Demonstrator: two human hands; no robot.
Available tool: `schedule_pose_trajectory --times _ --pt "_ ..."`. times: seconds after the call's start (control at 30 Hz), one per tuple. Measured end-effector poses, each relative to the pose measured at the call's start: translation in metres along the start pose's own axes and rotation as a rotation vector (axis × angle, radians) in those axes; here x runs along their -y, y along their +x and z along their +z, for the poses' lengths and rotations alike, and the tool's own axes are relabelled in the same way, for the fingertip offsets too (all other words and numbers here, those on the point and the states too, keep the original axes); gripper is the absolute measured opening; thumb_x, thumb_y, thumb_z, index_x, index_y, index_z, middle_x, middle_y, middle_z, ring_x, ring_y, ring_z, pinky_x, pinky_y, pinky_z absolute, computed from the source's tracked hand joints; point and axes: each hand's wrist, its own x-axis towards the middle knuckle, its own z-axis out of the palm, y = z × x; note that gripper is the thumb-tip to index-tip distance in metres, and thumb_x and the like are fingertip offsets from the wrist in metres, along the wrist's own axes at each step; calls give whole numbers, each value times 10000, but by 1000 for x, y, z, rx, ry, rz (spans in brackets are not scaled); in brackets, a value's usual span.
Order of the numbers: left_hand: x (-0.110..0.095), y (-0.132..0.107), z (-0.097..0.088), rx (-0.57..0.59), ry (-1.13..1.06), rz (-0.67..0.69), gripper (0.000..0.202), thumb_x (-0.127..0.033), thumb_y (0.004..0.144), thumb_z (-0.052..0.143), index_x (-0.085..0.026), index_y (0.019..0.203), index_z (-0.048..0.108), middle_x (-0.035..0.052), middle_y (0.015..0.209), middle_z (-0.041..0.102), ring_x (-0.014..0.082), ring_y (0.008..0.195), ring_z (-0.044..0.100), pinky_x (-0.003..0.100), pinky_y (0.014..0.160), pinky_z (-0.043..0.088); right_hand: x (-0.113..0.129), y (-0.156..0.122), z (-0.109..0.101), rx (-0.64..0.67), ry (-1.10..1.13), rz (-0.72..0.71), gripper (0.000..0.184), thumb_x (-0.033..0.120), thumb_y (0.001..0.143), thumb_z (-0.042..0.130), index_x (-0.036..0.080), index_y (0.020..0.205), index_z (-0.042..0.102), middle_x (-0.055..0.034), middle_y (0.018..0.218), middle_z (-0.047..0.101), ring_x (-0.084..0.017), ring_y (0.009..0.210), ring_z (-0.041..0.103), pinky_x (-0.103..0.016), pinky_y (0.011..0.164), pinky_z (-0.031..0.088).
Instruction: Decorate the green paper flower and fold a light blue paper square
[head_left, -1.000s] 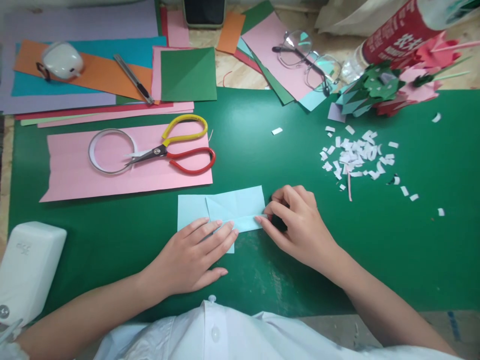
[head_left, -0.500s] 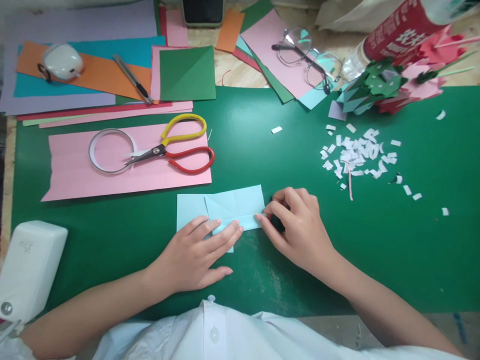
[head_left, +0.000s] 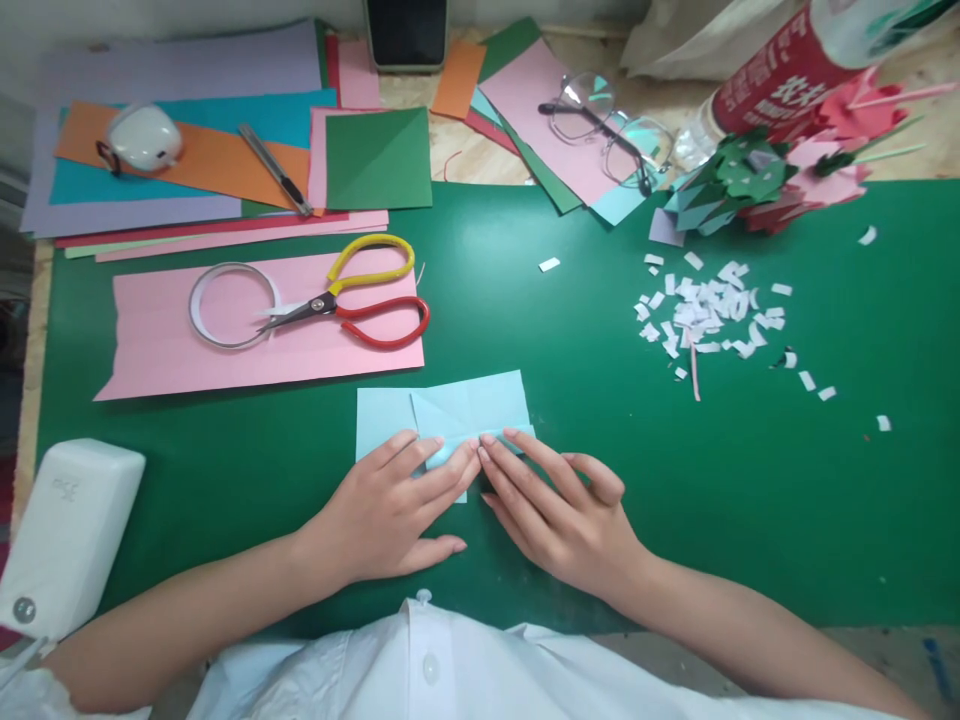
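Note:
A folded sheet of light blue paper (head_left: 487,398) lies on the green tabletop in front of me, with a narrow strip turned up along its near edge. My left hand (head_left: 401,500) rests flat on its left part, fingers outstretched. From the other side, the extended fingers of my right hand (head_left: 562,505) press on the turned-up strip, and their tips meet those of the left. Beyond the blue paper, scissors (head_left: 322,303) with one yellow and one red handle lie on a pink sheet (head_left: 165,370), beside a roll of tape (head_left: 196,310).
A white power bank (head_left: 71,530) stands at the left. Coloured paper, a craft knife (head_left: 274,168) and a white case (head_left: 144,137) occupy the back left. Glasses (head_left: 600,130), paper flowers (head_left: 757,180) and a bottle (head_left: 787,75) are at the back right, near white paper scraps (head_left: 712,310).
My right hand has moved left along the near edge and flattened from a pinch at the right corner onto the strip. My left hand stays in place. The view has shifted slightly.

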Motion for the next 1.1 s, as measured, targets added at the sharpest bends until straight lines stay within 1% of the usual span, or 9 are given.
schedule_pose_trajectory --times 0.07,0.13,0.33,0.47,0.53,0.63,0.8,0.9,1.1 --pt "0 0 0 6 5 3 618 -553 949 456 -144 1410 495 6 1425 566 244 1180 496 401 1050 338 5 -1 -1 55 4 37 213 225 910 623 205 1106 703 -21 1272 674 -214 1139 654 -370 839 383" --pt "0 0 0 17 5 2 629 -553 949 454 -146 1428 474 4 1437 556 245 1184 495 401 1051 336 7 -1 -3 72 6 66 220 222 912 618 197 1115 699 -20 1300 650 -228 1159 650 -375 854 384" --pt "3 -3 -3 20 8 13 658 -572 939 463 -157 1449 448 -7 1461 533 238 1200 493 408 1070 330 8 -2 -3 26 -62 75 208 232 867 686 157 1058 724 -11 1271 662 -240 1095 689 -363 835 378" --pt "5 -3 -4 26 19 37 629 -549 942 470 -170 1444 456 -13 1474 519 236 1180 510 420 1072 339 11 -8 -1 -13 -213 119 193 292 915 633 173 1026 736 12 1242 679 -225 1096 691 -352 821 379" --pt "6 -3 -3 17 14 49 605 -532 938 482 -165 1419 487 -3 1469 524 241 1172 524 429 1069 353 12 -10 0 -9 -293 143 199 288 922 627 165 1033 737 7 1231 684 -216 1098 691 -347 813 382" --pt "8 -6 -2 -35 -7 68 587 -520 919 506 -132 1357 547 51 1417 575 260 1178 550 443 1052 393 12 -11 -1 12 -334 155 189 257 903 654 154 1039 736 -8 1232 683 -202 1107 687 -336 814 394" --pt "21 -11 -1 -192 -30 156 487 -461 895 543 -72 1160 665 126 1224 692 307 1159 614 466 1021 470 13 -10 -1 12 -345 171 212 303 898 667 147 1020 743 -4 1202 700 -210 1095 692 -335 812 406" --pt "33 -12 -3 -277 -42 219 436 -448 886 557 -61 1025 701 135 1100 734 328 1142 644 481 1016 502 13 -9 -2 -8 -354 177 209 313 876 689 153 998 748 3 1186 710 -218 1078 700 -331 806 403" --pt "45 -12 -7 -289 1 278 384 -449 910 551 -103 974 703 110 1047 747 288 1111 680 434 981 563 7 -5 -4 -46 -333 152 159 304 816 744 154 867 731 2 1086 753 -248 1025 718 -343 786 406"
